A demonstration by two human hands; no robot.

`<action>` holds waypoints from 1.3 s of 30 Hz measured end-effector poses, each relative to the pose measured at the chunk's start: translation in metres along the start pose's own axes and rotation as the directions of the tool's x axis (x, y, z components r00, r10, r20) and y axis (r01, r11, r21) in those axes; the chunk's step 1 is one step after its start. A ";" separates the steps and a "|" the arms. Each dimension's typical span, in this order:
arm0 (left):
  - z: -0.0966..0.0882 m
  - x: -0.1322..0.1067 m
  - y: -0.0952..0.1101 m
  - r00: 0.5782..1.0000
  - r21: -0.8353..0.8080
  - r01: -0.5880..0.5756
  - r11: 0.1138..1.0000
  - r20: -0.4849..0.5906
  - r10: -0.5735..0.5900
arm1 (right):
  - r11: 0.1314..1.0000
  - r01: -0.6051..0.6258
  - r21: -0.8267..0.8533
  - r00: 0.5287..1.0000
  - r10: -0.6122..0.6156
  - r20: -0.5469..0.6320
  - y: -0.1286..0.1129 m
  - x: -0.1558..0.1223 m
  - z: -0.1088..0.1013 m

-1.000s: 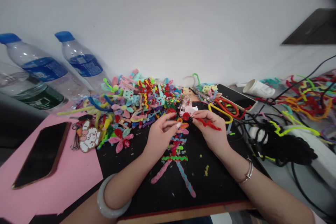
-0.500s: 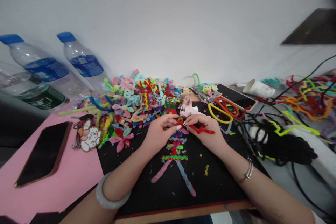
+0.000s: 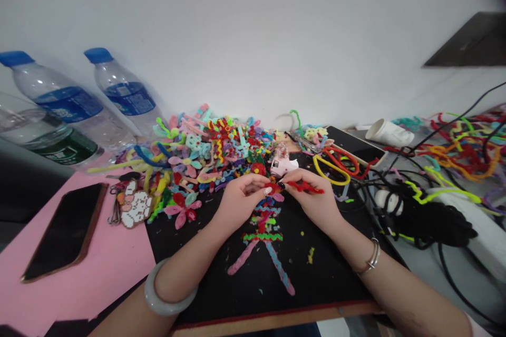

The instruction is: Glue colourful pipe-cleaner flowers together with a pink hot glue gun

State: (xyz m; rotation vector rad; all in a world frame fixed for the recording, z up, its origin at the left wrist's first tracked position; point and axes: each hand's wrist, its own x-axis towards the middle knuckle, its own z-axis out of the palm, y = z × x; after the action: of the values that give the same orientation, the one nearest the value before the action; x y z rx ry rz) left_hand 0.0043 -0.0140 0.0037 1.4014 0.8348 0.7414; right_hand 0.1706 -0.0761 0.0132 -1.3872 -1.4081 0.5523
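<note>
Between my two hands is a red fuzzy pipe cleaner point(image 3: 304, 187), its twisted end lying across the right fingers. My left hand point(image 3: 242, 197) pinches the left part of it between thumb and fingertips. Close beside, my right hand point(image 3: 312, 197) is closed on the same piece, fingertips nearly meeting the left ones. Just below the hands, a colourful pipe-cleaner figure point(image 3: 262, 221) lies on the black mat point(image 3: 332, 284), with a green wavy strip and two splayed legs; its upper end is partly hidden by the fingers. Right behind the hands sits a pale pink glue-gun-like tool point(image 3: 280, 166).
A heap of pipe-cleaner shapes point(image 3: 221, 142) stands against the wall. At left are plastic bottles point(image 3: 130, 97), a phone point(image 3: 65, 231) on pink paper point(image 3: 114, 263) and a keychain point(image 3: 135, 205). Rightward lie another phone point(image 3: 356, 147), a paper cup point(image 3: 389, 133), black cables point(image 3: 435, 221) and loose pipe cleaners point(image 3: 470, 147).
Both hands have shifted only slightly. The loose red end has turned in the right fingers and now lies a little higher and straighter.
</note>
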 end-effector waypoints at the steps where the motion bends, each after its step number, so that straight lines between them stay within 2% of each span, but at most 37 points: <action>1: 0.000 0.000 0.000 1.000 -0.001 0.002 1.000 -0.001 -0.002 | 1.000 -0.002 0.002 1.000 0.002 -0.001 0.000 0.000 0.000; 16: 0.000 -0.001 0.000 0.998 -0.091 0.019 0.996 0.060 -0.013 | 0.994 -0.090 0.056 0.996 0.090 0.008 -0.005 0.001 0.001; 20: 0.000 -0.003 0.001 0.990 -0.147 0.062 0.987 0.136 -0.042 | 0.985 -0.149 0.082 0.988 0.145 0.050 -0.005 0.001 0.000; 24: 0.000 -0.003 0.002 0.985 -0.164 0.071 0.984 0.166 -0.043 | 0.969 -0.200 0.142 0.977 0.186 0.104 -0.004 0.000 -0.001; 28: -0.001 -0.003 0.004 0.977 -0.162 0.072 0.984 0.210 -0.037 | 0.936 -0.260 0.238 0.964 0.238 0.118 -0.003 -0.001 0.001; 34: -0.001 -0.006 0.007 0.954 -0.105 0.103 0.989 0.292 -0.068 | 0.812 -0.389 0.435 0.921 0.361 0.148 -0.002 -0.003 0.006; 37: -0.001 -0.005 0.005 0.972 -0.161 0.087 0.983 0.228 -0.049 | 0.869 -0.322 0.375 0.946 0.305 0.106 -0.004 -0.001 0.003; 39: -0.001 -0.003 0.003 0.989 -0.229 0.080 0.970 0.138 -0.049 | 0.944 -0.204 0.258 0.976 0.216 -0.020 -0.003 0.001 -0.003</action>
State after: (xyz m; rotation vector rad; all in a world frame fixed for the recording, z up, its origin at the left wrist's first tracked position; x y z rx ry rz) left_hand 0.0019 -0.0161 0.0071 1.1927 0.6638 0.6667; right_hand 0.1719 -0.0766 0.0174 -1.3387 -1.1125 0.8043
